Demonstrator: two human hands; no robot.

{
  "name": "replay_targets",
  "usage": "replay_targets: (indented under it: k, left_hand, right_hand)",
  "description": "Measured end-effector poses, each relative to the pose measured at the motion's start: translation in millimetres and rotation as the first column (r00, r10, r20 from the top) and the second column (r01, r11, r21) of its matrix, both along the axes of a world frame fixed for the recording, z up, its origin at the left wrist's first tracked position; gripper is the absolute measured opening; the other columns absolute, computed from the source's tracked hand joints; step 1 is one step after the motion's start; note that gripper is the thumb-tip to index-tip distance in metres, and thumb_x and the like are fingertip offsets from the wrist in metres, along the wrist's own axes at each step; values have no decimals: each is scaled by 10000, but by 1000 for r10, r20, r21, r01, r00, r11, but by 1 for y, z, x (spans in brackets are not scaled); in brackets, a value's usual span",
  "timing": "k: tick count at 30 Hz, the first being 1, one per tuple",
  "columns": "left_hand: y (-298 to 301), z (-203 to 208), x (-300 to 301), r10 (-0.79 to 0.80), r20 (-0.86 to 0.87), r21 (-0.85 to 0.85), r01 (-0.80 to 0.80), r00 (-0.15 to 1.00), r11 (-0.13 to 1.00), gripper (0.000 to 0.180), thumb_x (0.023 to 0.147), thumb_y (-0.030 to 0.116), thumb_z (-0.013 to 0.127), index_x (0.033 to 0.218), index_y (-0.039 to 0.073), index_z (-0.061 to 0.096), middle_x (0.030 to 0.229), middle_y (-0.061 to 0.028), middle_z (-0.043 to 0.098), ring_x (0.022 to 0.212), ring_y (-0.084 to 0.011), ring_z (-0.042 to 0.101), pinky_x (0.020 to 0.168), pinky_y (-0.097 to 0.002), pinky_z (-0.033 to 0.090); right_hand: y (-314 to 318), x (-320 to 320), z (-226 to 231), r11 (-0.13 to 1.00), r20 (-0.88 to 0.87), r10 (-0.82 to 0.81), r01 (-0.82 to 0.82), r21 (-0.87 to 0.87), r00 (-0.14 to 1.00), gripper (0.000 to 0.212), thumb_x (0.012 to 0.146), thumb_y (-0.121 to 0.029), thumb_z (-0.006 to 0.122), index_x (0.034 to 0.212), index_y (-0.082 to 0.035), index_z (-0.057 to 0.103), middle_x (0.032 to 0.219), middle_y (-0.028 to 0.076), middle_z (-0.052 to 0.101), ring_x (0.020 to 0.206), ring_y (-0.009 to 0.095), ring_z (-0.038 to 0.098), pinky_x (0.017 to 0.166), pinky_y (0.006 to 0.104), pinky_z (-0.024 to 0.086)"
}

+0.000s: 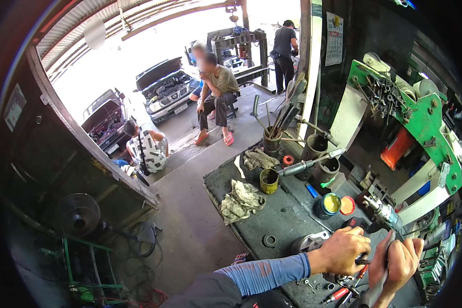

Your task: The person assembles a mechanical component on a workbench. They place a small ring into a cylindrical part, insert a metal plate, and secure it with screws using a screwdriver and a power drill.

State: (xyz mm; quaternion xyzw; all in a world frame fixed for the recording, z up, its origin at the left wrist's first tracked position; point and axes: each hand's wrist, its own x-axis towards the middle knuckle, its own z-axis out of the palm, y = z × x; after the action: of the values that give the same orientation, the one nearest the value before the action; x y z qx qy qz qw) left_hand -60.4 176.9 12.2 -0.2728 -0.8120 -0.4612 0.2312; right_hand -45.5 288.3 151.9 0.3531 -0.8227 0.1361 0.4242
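Observation:
Over the near right of the dark workbench (287, 210), my left hand (341, 251) is closed around a dark rod-like piece, mostly hidden by its fingers. Right beside it, my right hand (401, 264) is closed on a long grey strip-like piece (379, 280), whose kind I cannot make out. A silver cast metal housing (313, 240) lies on the bench just beyond my left wrist. Below my hands are a red-handled tool (338, 294), small metal rings and other hand tools. An air tool with a silver body (387, 213) lies beyond my right hand.
A dirty rag (242, 201), yellow can (268, 181), open tub of yellow grease (332, 204) and metal ring (269, 240) are on the bench. Cylinders holding tools (272, 142) stand behind. A green press frame (410, 113) rises at right. Several people are beyond the doorway.

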Motion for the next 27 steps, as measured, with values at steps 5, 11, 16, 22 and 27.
replay_targets:
  k: [5, 11, 16, 22, 27]
  left_hand:
    - [-4, 2, 0, -24, -28, -1, 24, 999, 1000, 319, 719, 269, 861, 938, 65, 750, 1026, -91, 736, 1056, -331, 671, 943, -458, 551]
    - [-39, 15, -10, -335, 0, 70, 334, 942, 940, 446, 715, 219, 896, 1102, 48, 754, 1198, -131, 729, 1218, -364, 648, 1072, -472, 515]
    - [-35, 16, -1, -283, 31, 16, 283, 959, 959, 404, 733, 135, 843, 1125, 73, 771, 1273, -62, 735, 1326, -337, 619, 1183, -473, 439]
    - [-37, 14, -2, -309, 3, 38, 308, 951, 951, 341, 739, 109, 837, 1071, 66, 773, 1265, -60, 730, 1298, -338, 632, 1162, -469, 453]
    - [-20, 19, -12, -150, -61, -13, 150, 987, 989, 312, 758, 239, 845, 1026, 85, 798, 1198, -90, 745, 1177, -335, 668, 1027, -435, 529]
  right_hand:
    - [22, 1, 23, 951, 229, -109, 34, 306, 967, 447, 836, -364, 824, 665, -103, 504, 633, 60, 495, 636, 295, 514, 714, 443, 388]
    - [48, -21, 78, 777, 557, 62, -390, 494, 828, 232, 769, -255, 815, 838, -85, 673, 799, 77, 550, 822, 319, 574, 803, 462, 416]
    - [64, -19, 84, 620, 470, 29, -384, 684, 882, 239, 793, -97, 711, 1019, -110, 790, 863, 25, 618, 907, 250, 634, 968, 409, 486]
    - [64, -28, 82, 537, 374, 130, -383, 752, 918, 318, 771, -198, 747, 1082, -181, 811, 852, 10, 620, 970, 253, 660, 1054, 463, 483]
    - [46, -28, 82, 586, 424, 147, -423, 691, 894, 432, 691, -338, 853, 1079, -155, 800, 782, 11, 618, 843, 253, 652, 898, 435, 494]
